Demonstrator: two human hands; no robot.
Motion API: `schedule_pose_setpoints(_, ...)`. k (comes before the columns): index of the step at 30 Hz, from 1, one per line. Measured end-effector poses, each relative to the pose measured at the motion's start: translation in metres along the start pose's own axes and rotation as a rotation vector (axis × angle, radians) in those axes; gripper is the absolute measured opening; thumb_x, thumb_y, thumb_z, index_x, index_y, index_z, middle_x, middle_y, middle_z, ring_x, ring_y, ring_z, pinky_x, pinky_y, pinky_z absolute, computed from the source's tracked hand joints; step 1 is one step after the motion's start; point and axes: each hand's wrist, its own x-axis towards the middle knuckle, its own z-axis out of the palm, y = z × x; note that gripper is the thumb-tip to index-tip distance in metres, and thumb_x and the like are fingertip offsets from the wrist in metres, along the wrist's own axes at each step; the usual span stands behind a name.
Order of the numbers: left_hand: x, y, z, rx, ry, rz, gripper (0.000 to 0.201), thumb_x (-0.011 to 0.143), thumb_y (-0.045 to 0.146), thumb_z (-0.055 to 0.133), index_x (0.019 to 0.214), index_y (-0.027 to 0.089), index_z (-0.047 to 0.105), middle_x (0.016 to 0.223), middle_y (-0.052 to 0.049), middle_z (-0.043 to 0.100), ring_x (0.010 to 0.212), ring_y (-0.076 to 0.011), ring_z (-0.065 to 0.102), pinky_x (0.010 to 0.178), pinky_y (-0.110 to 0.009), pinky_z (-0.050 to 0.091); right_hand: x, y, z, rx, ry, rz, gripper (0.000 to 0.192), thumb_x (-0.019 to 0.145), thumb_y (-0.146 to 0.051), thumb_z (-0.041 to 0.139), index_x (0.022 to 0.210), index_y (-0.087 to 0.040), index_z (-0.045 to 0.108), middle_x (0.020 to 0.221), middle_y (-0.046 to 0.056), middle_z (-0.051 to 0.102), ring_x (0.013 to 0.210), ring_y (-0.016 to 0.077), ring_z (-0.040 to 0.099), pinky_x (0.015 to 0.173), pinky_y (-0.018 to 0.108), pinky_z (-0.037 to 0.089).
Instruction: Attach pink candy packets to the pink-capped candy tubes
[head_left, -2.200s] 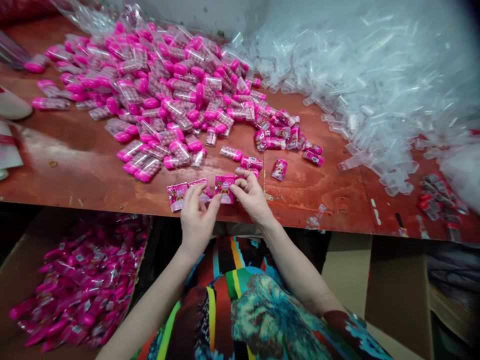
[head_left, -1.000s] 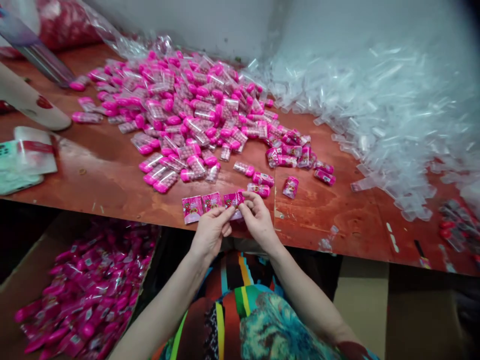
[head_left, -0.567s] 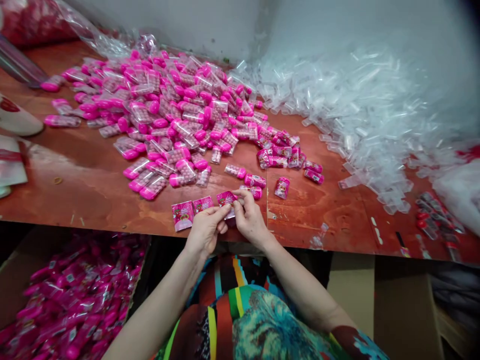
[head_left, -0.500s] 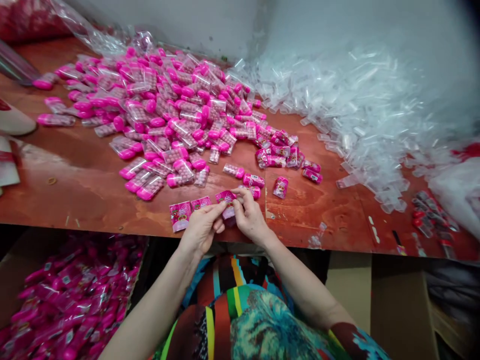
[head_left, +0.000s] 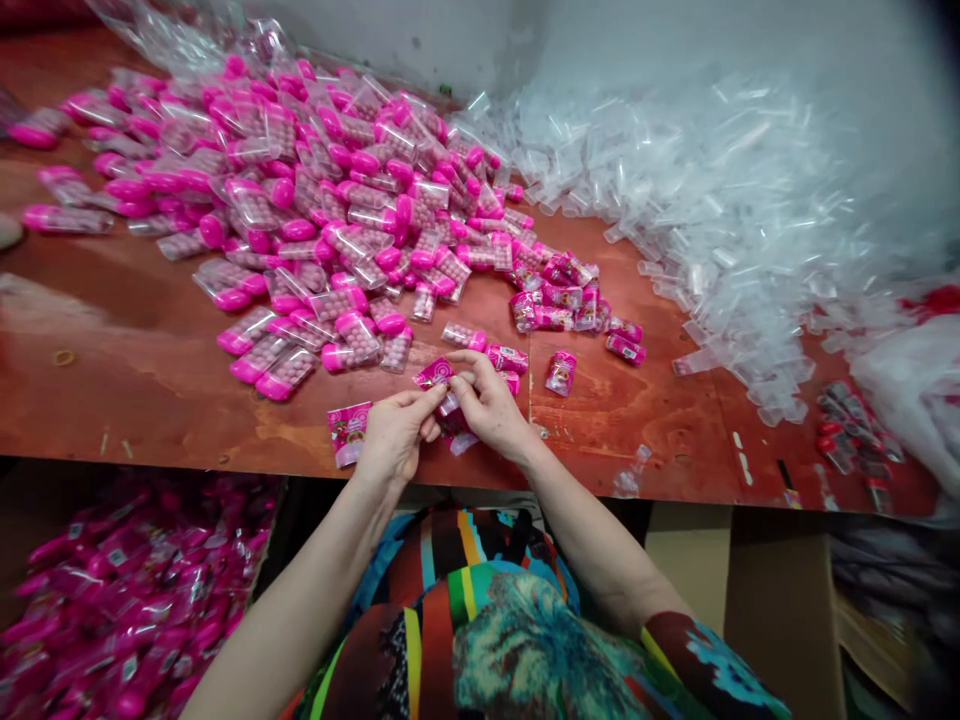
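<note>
Lifted off the table now, the pink label (head_left: 435, 373) that lay flat a moment ago stands pinched between both hands, and only one of the row of labels, a single flat label (head_left: 346, 432), shows on the board at about nine o'clock from the left hand (head_left: 394, 440). That hand's thumb and forefinger are closed on the near corner of the raised label. The right hand (head_left: 491, 410) meets it from three o'clock, fingertips clenched on the same label and on a small clear container (head_left: 454, 425) tucked beneath; how much of the container each hand grips cannot be told, since the fingers hide it.

To wrap it well, my judgement is that the label should be kept taut between the two pinches and square to the container before it is pressed down, since a skewed start would wrinkle. Working close to the table (head_left: 150, 400) edge gives the wrists a rest point.

At twelve o'clock from the hands lies a wide heap of pink-capped containers (head_left: 315, 200) filled with small beads. A few already wrapped containers (head_left: 559, 300) sit at one o'clock. Towards two o'clock spreads a pile of empty clear containers (head_left: 712, 200). Below the table edge, at eight o'clock, a box of finished pieces (head_left: 127, 600) shows.
</note>
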Motion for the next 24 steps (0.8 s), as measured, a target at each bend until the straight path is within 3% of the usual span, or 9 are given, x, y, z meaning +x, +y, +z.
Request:
schedule_pose_setpoints(5, 0.005, 0.005, -0.001, -0.057, -0.046, -0.058, 0.035, 0.062, 0.03, 0.092, 0.062, 0.011, 0.063, 0.046, 0.008, 0.041, 0.039, -0.0025, 0.034, 0.039, -0.02, 0.027, 0.005, -0.001, 0.003, 0.16, 0.012, 0.025, 0.035, 0.095, -0.037, 0.058, 0.128, -0.029, 0.048, 0.081, -0.005, 0.055, 0.068, 0.0126, 0.054, 0.065, 0.028, 0.044)
schedule_pose_setpoints(11, 0.005, 0.011, -0.005, -0.083, -0.046, -0.101, 0.03, 0.063, 0.027, 0.089, 0.065, 0.012, 0.062, 0.049, 0.007, 0.045, 0.039, -0.0034, 0.035, 0.039, -0.02, 0.026, 0.006, -0.006, -0.004, 0.093, -0.027, 0.009, 0.028, 0.096, -0.029, 0.054, 0.123, -0.028, 0.054, 0.089, -0.002, 0.063, 0.078, 0.0143, 0.061, 0.072, 0.029, 0.049)
schedule_pose_setpoints(17, 0.005, 0.01, -0.008, -0.04, -0.037, -0.072, 0.034, 0.061, 0.029, 0.09, 0.06, 0.012, 0.061, 0.046, 0.007, 0.042, 0.039, -0.0029, 0.035, 0.039, -0.019, 0.025, 0.003, -0.01, -0.002, -0.123, -0.06, -0.07, 0.033, 0.101, -0.027, 0.044, 0.133, -0.03, 0.053, 0.075, -0.004, 0.058, 0.06, 0.0133, 0.051, 0.065, 0.03, 0.047)
schedule_pose_setpoints(22, 0.003, 0.014, -0.013, -0.066, -0.04, -0.111, 0.033, 0.06, 0.026, 0.091, 0.063, 0.011, 0.063, 0.047, 0.008, 0.041, 0.039, -0.002, 0.032, 0.038, -0.018, 0.024, 0.007, -0.007, -0.004, -0.274, -0.164, -0.188, 0.036, 0.102, -0.027, 0.043, 0.136, -0.031, 0.055, 0.111, 0.003, 0.069, 0.088, 0.0193, 0.066, 0.085, 0.038, 0.052)
schedule_pose_setpoints(24, 0.004, 0.016, -0.016, -0.076, 0.007, -0.069, 0.033, 0.059, 0.024, 0.091, 0.062, 0.01, 0.062, 0.047, 0.007, 0.043, 0.039, -0.0015, 0.033, 0.039, -0.018, 0.024, 0.014, -0.004, -0.011, -0.342, -0.109, -0.187, 0.035, 0.104, -0.03, 0.042, 0.136, -0.03, 0.056, 0.123, 0.005, 0.068, 0.102, 0.0219, 0.066, 0.093, 0.039, 0.051)
